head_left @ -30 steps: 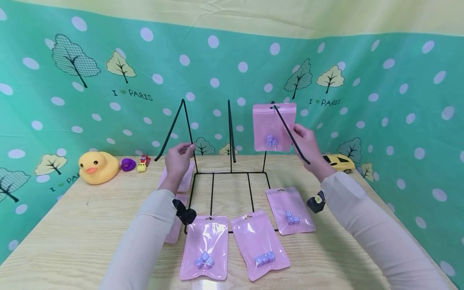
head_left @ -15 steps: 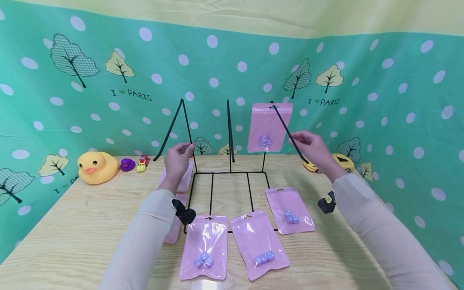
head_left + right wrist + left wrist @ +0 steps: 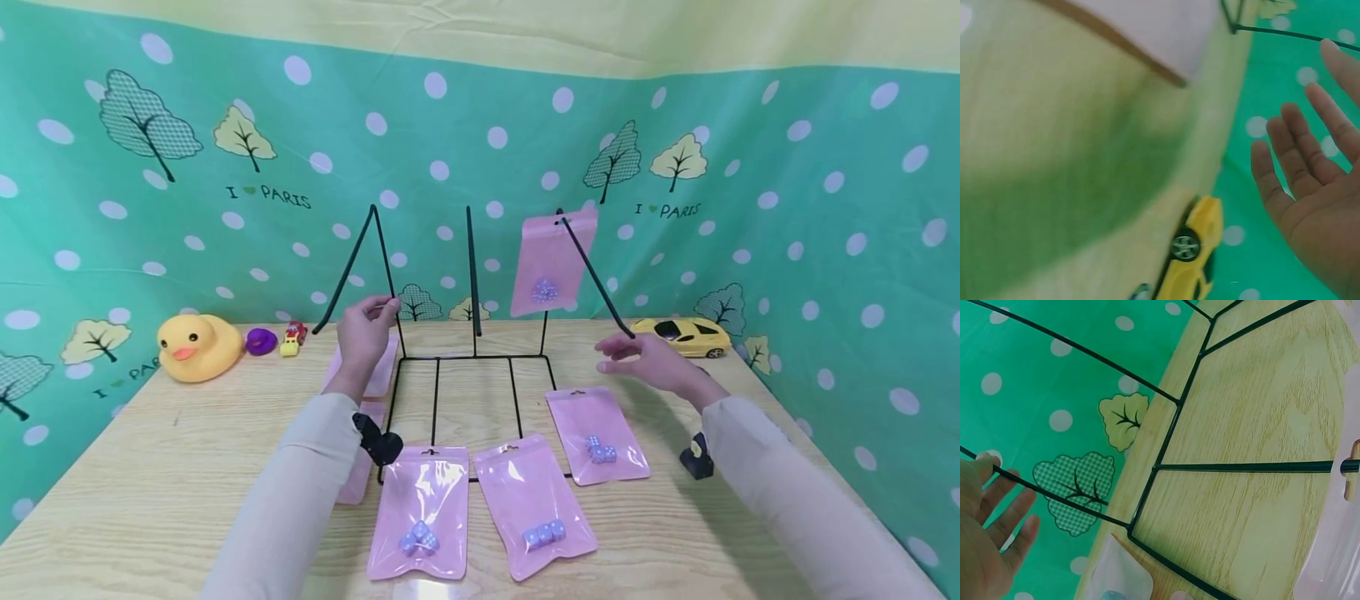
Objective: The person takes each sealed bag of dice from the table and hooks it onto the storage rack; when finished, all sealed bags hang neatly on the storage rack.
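Note:
A black wire display rack (image 3: 474,357) stands on the table. My left hand (image 3: 365,337) pinches its left upright between thumb and finger; the left wrist view shows that thumb on the wire (image 3: 1154,389). From the rack's right prong hangs a pink zip bag (image 3: 551,267) of dice, slightly tilted. My right hand (image 3: 648,362) is below and right of it, holding nothing, its fingers spread in the right wrist view. Three pink bags of dice lie at the rack's front and right: one bag (image 3: 420,500), a second (image 3: 528,500) and a third (image 3: 596,429).
More pink bags (image 3: 384,375) lie left of the rack, partly hidden by my left arm. A yellow toy car (image 3: 690,336) stands at the back right. Along the back left are a yellow duck (image 3: 198,346), a purple duck (image 3: 261,342) and a small red-yellow toy (image 3: 292,339).
My right hand has let go of the hanging bag and moved down and to the right. The bag has swung and tilted on its prong. My left hand keeps its grip on the rack.

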`<state>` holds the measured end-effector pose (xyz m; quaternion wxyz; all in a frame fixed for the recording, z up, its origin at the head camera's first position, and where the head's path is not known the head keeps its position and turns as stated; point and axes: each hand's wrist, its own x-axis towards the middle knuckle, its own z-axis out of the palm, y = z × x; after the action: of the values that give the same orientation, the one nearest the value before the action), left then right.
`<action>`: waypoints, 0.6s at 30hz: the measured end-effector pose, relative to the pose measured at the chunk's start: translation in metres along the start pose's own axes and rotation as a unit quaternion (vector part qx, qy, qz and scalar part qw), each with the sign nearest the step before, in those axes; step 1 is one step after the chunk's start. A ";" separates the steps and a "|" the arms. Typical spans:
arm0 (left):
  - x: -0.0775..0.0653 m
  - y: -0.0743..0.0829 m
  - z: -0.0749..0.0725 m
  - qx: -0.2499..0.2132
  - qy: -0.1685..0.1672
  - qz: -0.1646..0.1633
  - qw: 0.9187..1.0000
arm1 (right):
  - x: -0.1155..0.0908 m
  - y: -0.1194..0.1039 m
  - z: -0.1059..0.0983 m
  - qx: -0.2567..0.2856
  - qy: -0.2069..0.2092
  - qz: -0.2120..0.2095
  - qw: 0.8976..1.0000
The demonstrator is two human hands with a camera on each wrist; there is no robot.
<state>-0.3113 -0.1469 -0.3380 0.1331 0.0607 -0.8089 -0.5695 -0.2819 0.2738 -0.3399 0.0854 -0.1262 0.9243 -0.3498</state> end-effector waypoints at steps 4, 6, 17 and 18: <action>0.000 0.000 0.000 -0.003 0.001 0.002 1.000 | -0.002 0.011 0.008 -0.022 -0.013 0.013 1.000; 0.000 -0.001 0.001 -0.005 0.002 0.004 1.000 | -0.004 0.015 0.012 -0.020 -0.018 0.016 1.000; 0.000 -0.002 0.002 -0.003 0.009 0.017 1.000 | -0.007 0.032 0.030 -0.062 -0.037 0.013 0.997; 0.000 -0.002 0.002 -0.001 0.010 0.017 1.000 | -0.007 0.032 0.032 -0.065 -0.034 0.013 0.997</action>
<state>-0.3119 -0.1458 -0.3404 0.1512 0.0524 -0.8077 -0.5674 -0.2728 0.2788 -0.3843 0.1126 -0.1318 0.9433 -0.2830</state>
